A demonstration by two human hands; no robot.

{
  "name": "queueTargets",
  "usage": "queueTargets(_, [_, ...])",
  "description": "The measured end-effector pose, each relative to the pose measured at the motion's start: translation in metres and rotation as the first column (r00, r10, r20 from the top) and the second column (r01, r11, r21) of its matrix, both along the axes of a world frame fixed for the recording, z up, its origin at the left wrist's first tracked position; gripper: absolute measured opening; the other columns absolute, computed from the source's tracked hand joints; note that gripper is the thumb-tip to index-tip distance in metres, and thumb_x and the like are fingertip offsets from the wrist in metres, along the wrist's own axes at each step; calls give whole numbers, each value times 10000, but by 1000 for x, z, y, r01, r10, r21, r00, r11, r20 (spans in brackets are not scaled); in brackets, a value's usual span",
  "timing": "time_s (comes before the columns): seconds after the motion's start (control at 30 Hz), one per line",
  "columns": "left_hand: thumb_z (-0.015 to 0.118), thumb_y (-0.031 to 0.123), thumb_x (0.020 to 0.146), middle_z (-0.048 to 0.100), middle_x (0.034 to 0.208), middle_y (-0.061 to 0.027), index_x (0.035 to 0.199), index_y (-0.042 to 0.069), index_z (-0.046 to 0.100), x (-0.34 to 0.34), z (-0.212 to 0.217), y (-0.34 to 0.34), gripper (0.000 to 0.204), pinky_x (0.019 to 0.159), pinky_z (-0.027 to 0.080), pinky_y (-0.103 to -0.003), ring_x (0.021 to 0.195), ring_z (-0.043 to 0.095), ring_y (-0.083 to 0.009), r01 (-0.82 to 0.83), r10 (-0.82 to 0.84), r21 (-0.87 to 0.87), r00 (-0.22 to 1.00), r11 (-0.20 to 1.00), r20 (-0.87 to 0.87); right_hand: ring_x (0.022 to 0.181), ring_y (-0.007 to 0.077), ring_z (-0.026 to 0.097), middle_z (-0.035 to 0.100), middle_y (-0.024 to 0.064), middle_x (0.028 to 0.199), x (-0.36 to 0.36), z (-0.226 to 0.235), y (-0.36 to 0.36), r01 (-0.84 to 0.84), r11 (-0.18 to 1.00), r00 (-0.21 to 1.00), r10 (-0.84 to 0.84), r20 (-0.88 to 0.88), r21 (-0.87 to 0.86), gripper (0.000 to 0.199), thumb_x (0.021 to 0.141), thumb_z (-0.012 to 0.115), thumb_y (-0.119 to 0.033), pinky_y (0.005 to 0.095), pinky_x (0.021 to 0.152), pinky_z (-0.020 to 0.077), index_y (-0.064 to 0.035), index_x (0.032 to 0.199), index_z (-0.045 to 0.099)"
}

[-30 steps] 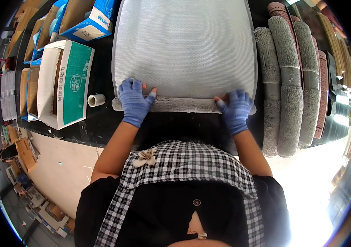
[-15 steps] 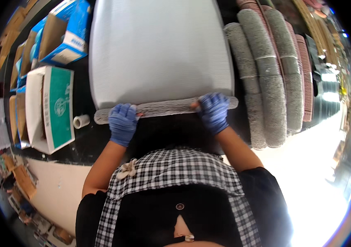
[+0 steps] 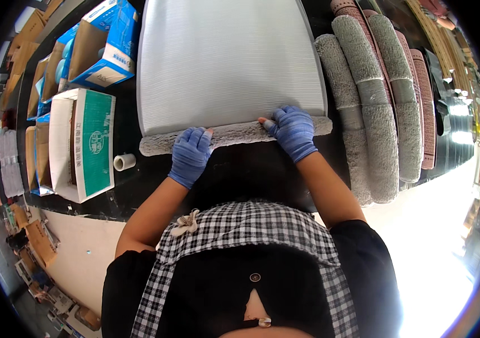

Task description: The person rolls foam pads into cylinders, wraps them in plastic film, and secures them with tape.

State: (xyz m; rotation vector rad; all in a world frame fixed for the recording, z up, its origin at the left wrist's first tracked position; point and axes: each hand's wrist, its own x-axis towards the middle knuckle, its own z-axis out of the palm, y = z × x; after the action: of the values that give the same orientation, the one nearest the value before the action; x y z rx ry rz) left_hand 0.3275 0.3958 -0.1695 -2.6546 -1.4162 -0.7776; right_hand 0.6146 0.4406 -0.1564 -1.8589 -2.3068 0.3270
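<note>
A plush grey mat [image 3: 231, 62] lies on the black table with its pale ribbed backing up. Its near edge is turned into a narrow roll [image 3: 239, 133] with the fluffy side outward. My left hand [image 3: 191, 156], in a blue glove, is closed over the roll left of its middle. Toward the right end, my right hand [image 3: 293, 132], gloved the same way, grips it with the thumb pointing inward. Bare fingertips show at both gloves; the fingers' undersides are hidden.
Finished grey rolls [image 3: 372, 112] with bands and pinkish rolls [image 3: 423, 107] lie at the right. At the left stand a green-and-white box [image 3: 96, 143] and an open blue carton [image 3: 110, 50]. A roll of tape [image 3: 124, 162] sits beside the green box.
Both hands have moved a little away from me, and the rolled edge has advanced with them and looks slightly thicker. The whole view has shifted a little.
</note>
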Motion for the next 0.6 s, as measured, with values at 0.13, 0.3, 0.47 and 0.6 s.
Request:
queueTargets(0.13, [685,164,789,609,939,-116,1038,82,598,-8,2,-46,276,735,514,-474,864,620,-339,67,-71,-206,997,976,-11,791,295,647,660,103,775,8,12,-56,7,992,999,-2,41,-130,455,883,660,-555,428,729,502,-113,781,695])
queueTargets(0.3, [686,174,813,640,890,-119,1008,56,615,-6,2,-105,239,660,513,-468,777,626,-335,112,-113,-277,993,954,14,892,273,622,654,60,913,11,-3,-143,67,996,997,-70,-45,-55,451,838,675,-603,448,815,472,-158,915,686])
queueTargets(0.47, [721,364,865,604,944,-135,1086,72,637,6,23,-68,375,818,433,-491,903,559,-341,-37,6,-380,997,924,-82,1003,245,580,582,13,1083,-1,-12,-143,-159,951,976,191,-102,264,454,834,663,-617,473,860,448,-228,1062,620])
queueTargets(0.6, [709,389,869,568,1010,-112,1005,101,614,12,19,-44,332,809,447,-475,946,559,-319,-164,164,-81,986,983,-7,972,269,608,650,41,1023,-9,-6,-82,-140,990,988,140,-62,4,369,890,635,-557,479,858,449,-211,1017,658])
